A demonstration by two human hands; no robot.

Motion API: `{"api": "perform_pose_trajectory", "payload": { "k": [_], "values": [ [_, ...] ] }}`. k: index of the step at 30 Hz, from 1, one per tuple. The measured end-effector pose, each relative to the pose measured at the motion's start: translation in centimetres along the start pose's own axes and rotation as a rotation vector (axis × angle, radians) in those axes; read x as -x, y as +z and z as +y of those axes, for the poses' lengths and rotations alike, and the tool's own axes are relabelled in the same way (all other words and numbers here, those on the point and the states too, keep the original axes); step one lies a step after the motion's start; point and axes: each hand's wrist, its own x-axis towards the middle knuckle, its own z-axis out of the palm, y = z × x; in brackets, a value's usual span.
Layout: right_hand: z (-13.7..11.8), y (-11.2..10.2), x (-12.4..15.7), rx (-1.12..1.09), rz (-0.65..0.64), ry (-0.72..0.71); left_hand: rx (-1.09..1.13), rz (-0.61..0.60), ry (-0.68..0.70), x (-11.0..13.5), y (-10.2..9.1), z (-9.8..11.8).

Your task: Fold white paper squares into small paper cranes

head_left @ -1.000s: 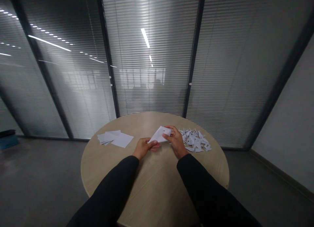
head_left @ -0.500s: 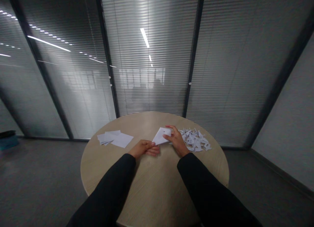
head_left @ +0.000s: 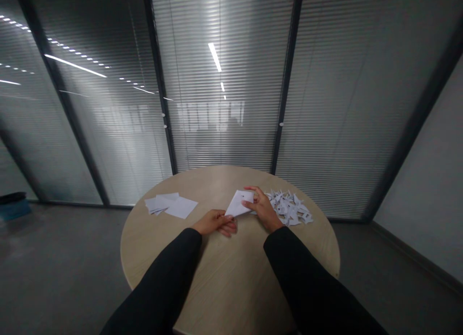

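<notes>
Between my hands, above the table's middle, is a folded white sheet of paper (head_left: pixel 238 202) with a small dark mark near its top. My left hand (head_left: pixel 217 222) pinches its lower left corner between thumb and fingers. On the other side, my right hand (head_left: pixel 262 207) grips the right edge, thumb on the front face and fingers behind. Just beyond the right hand lies a heap of small folded white paper pieces (head_left: pixel 289 207). Several flat white paper sheets (head_left: pixel 181 207) overlap at the left of the table.
The round wooden table (head_left: pixel 217 286) stands before a glass partition with blinds (head_left: pixel 224 142). A blue bin with a dark rim (head_left: pixel 14 208) is on the floor at far left. A plain wall (head_left: pixel 427 180) rises at the right.
The paper has tilted slightly, its lower left corner dipping a little with my left hand. Both hands keep their hold; the loose sheets and the heap look the same.
</notes>
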Motion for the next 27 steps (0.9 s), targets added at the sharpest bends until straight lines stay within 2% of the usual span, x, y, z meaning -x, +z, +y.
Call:
{"api": "perform_pose_trajectory", "payload": {
  "k": [6, 18, 27],
  "values": [
    [0.3, 0.7, 0.2, 0.018, -0.121, -0.007, 0.011, 0.102, 0.032, -0.5, 0.4, -0.4],
    [0.1, 1.0, 0.2, 0.095, -0.120, -0.042, 0.017, 0.140, -0.009, 0.0, 1.1, 0.7],
    [0.2, 1.1, 0.4, 0.134, -0.197, -0.060, 0.032, 0.180, -0.024, -0.3, 1.7, 0.4]
  ]
}}
